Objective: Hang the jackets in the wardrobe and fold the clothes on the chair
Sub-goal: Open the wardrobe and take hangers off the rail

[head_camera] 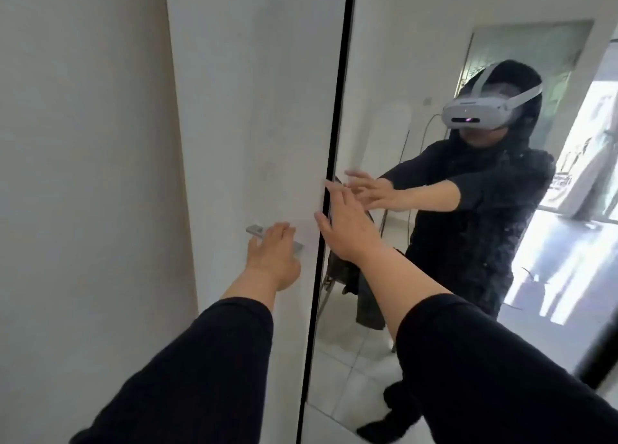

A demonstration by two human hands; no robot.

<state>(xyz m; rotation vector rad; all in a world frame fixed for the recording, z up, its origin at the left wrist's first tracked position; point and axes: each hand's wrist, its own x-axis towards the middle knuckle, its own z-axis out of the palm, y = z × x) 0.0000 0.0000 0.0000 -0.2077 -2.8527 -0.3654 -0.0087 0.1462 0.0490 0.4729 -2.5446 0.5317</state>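
A: Both dark sleeves (pixel 207 360) sit nearest the cam, reaching for the wardrobe door (pixel 254 109), white, w/ a mirror panel (pixel 418 42) right of it.

B: Jackets?

A: Only reflected: dark clothes on chair (pixel 364 286), low in mirror, right of door.

B: Hands?

A: Left hand (pixel 272 253) curls over handle (pixel 255 231) mid-door. Right hand (pixel 344 219), fingers spread, flat at door edge. I'd pull w/ left, steady w/ right.
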